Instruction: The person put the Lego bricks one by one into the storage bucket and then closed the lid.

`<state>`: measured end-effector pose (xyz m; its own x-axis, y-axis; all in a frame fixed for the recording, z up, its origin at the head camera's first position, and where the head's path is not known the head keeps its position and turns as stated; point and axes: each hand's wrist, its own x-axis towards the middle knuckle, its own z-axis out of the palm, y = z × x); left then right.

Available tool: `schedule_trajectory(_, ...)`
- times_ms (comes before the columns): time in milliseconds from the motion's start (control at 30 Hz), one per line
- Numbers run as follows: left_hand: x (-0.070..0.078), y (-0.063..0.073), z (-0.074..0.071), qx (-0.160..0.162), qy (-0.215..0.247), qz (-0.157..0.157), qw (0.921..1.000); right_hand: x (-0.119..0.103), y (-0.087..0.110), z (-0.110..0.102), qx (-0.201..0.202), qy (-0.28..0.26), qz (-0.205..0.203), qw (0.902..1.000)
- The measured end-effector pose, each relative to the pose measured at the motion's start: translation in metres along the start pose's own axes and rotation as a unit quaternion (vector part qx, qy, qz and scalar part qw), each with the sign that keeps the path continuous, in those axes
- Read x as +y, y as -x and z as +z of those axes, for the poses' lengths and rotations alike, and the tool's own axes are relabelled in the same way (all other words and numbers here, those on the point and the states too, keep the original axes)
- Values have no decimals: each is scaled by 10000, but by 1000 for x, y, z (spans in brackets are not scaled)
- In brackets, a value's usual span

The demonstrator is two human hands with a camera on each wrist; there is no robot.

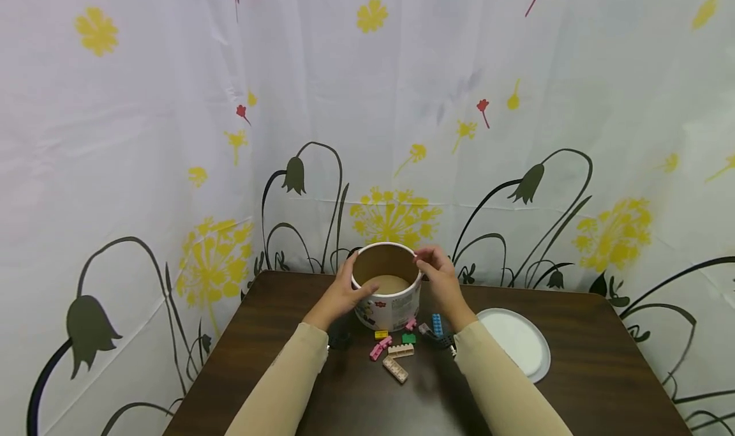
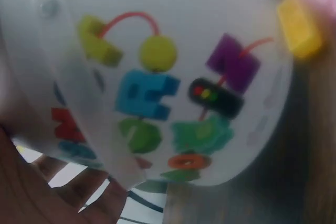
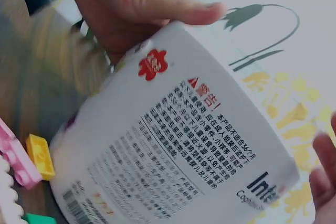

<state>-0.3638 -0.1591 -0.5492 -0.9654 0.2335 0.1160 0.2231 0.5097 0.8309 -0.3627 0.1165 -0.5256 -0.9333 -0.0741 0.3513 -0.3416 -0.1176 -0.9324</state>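
A white round bucket with printed pictures and a brown inside stands near the table's far edge, its mouth tipped toward the head camera. My left hand grips its left side, thumb over the rim and fingers around the outside. In the left wrist view a white strap handle crosses the bucket's wall. My right hand is at the right rim with fingers loosely bent; the right wrist view shows those fingers just beside the rim. Printed text and a barcode face the right wrist camera.
In front of the bucket lie toy blocks: yellow, green, pink, blue and cream. A white round lid or plate lies right of my right forearm. Behind the dark table hangs a flowered curtain.
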Motion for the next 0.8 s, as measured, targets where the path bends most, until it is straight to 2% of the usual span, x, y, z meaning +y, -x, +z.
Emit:
schedule_trajectory(67, 0, 0, -1, -16, -113, -26, 9999, 0, 8, -6, 299, -196, 20, 9994)
schedule_trajectory(167, 0, -1, -2, -56, -130, 2, 9999, 3, 26, -14, 740, -64, 77, 9972)
schedule_trajectory(233, 0, 0, -2, -106, -2, -9, 9999, 5, 41, -18, 873, 140, 228, 9958)
schedule_trajectory(300, 0, 0, -1, -138, 78, -28, 9999, 9, 55, -21, 803, 354, 488, 9949)
schedule_trajectory(433, -1, 1, 0, -97, 202, -35, 9997, 14, 78, -21, 205, 680, 952, 9929)
schedule_trajectory(533, 0, 1, 0, -69, 238, -9, 9997, 14, 95, -18, -420, 1046, 1119, 9873)
schedule_trajectory(700, 1, 3, 1, -79, 238, -64, 9997, 15, 126, -9, -1647, 1787, 1178, 9628)
schedule_trajectory(800, 0, 2, 1, -64, 205, -79, 9997, 19, 144, -3, -2029, 1979, 1268, 9506)
